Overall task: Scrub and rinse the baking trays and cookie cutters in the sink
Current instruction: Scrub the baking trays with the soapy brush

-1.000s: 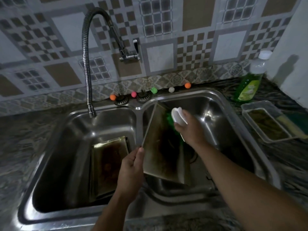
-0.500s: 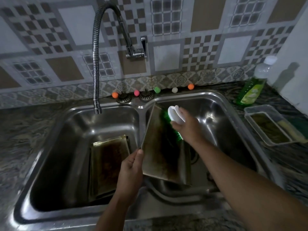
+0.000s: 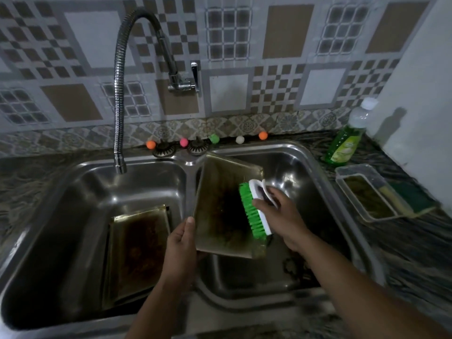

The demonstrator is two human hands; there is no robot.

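A dirty metal baking tray (image 3: 220, 206) is tilted up over the right basin of the double sink (image 3: 188, 165). My left hand (image 3: 182, 243) grips its lower left edge. My right hand (image 3: 281, 214) holds a scrub brush (image 3: 254, 209) with a white handle and green bristles against the tray's right side. A second baking tray (image 3: 137, 250), with dark burnt residue, leans in the left basin. No cookie cutters are visible.
A flexible chrome tap (image 3: 119, 94) hangs over the left basin. Small coloured balls (image 3: 214, 138) and two drain strainers (image 3: 163, 150) line the back rim. A green dish soap bottle (image 3: 347, 140) and a clear container (image 3: 367, 194) with a sponge stand on the right counter.
The brush has moved from the tray's top edge down and right along its face, with the green bristles now fully in view. My left hand still holds the tray.
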